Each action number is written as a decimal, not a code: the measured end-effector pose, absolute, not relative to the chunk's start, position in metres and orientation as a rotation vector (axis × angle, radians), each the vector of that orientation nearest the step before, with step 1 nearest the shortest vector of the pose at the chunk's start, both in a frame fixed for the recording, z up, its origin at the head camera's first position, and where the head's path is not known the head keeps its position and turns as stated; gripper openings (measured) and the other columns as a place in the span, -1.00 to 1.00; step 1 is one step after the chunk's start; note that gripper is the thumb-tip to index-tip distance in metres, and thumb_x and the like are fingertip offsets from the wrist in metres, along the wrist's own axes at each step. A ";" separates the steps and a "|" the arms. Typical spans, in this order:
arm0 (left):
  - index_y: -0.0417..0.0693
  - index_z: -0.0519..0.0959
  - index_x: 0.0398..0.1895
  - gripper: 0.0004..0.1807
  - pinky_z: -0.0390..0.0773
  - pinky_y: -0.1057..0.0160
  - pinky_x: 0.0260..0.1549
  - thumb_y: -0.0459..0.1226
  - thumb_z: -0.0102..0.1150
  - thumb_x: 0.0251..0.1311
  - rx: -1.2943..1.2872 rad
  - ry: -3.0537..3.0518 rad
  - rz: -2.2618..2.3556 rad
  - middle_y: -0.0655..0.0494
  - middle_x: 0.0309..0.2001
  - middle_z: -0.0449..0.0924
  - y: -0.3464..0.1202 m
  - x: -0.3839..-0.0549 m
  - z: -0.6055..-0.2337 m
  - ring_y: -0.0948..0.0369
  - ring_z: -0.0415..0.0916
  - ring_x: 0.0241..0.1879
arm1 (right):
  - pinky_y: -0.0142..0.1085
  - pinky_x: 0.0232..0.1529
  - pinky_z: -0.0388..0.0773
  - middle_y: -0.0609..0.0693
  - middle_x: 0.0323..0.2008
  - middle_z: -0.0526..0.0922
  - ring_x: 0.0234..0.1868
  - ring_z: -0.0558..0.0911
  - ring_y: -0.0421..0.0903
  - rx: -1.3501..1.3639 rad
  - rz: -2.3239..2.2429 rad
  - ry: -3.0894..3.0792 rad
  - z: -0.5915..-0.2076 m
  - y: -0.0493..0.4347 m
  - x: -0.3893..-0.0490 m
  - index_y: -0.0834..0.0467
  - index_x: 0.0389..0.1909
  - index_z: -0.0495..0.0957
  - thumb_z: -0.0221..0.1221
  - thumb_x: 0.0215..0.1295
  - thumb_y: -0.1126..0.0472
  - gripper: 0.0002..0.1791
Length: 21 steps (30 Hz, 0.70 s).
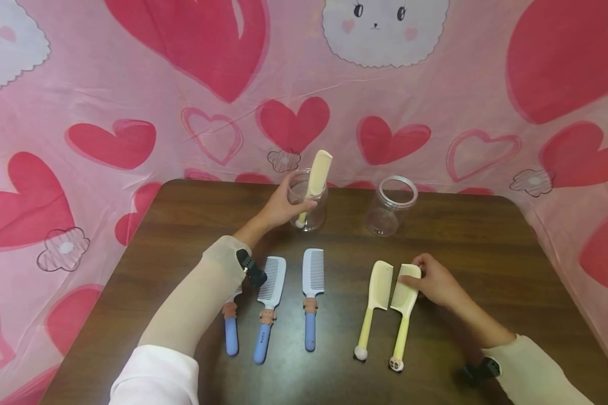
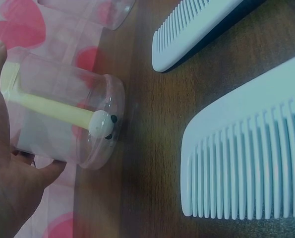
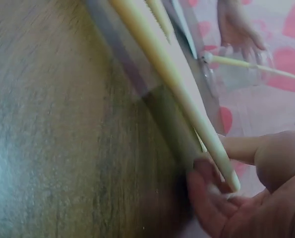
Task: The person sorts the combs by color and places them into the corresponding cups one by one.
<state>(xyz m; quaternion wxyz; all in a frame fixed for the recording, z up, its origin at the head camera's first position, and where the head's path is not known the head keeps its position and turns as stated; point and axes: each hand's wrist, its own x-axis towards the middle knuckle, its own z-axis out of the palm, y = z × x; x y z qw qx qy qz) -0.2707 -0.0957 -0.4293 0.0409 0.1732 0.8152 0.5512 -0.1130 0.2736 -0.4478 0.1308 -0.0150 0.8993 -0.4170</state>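
My left hand (image 1: 281,208) grips a clear plastic jar (image 1: 314,216) at the back of the table, thumb across its front. A yellow comb (image 1: 319,171) stands tilted in that jar, handle down; its white animal-head tip (image 2: 100,124) shows through the wall in the left wrist view. My right hand (image 1: 441,284) pinches the toothed end of another yellow comb (image 1: 401,315), thumb on top and fingers at the far edge. The comb's underside and the fingertips (image 3: 206,188) appear in the right wrist view. A third yellow comb (image 1: 369,320) lies just left of it.
A second clear jar (image 1: 385,216) stands open-topped to the right of the gripped one. Blue combs lie at the front left: one (image 1: 310,304) near the middle, one (image 1: 268,309) beside it, and one (image 1: 231,329) partly under the left forearm. A pink heart-print cloth (image 1: 157,67) hangs behind the table.
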 end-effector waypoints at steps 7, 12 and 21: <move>0.00 0.02 0.59 0.04 0.22 -0.13 0.43 -0.15 0.49 0.17 0.527 2.499 1.682 -0.07 0.51 0.21 -0.096 -0.270 -0.429 -0.06 0.14 0.51 | -0.21 -0.32 0.72 0.21 -0.15 0.70 -0.31 0.69 -0.16 -0.011 -1.569 2.312 -0.444 0.287 -0.115 0.60 0.28 0.28 0.08 0.54 0.32 -0.51; -0.01 0.03 0.59 0.03 0.20 -0.09 0.44 -0.16 0.49 0.16 0.529 2.512 1.677 -0.07 0.51 0.22 -0.096 -0.271 -0.429 0.00 0.15 0.51 | -0.22 -0.21 0.73 0.10 -0.16 0.70 -0.25 0.72 -0.15 0.023 -1.642 2.183 -0.435 0.295 -0.115 0.61 0.36 0.20 -0.04 0.61 0.25 -0.46; -0.02 0.02 0.59 0.04 0.23 -0.10 0.43 -0.16 0.49 0.17 0.529 2.507 1.685 -0.09 0.50 0.22 -0.098 -0.271 -0.430 -0.04 0.15 0.50 | -0.17 -0.18 0.74 0.01 -0.21 0.72 -0.25 0.76 -0.09 -0.012 -1.724 2.065 -0.418 0.304 -0.114 0.67 0.30 0.20 -0.07 0.63 0.24 -0.46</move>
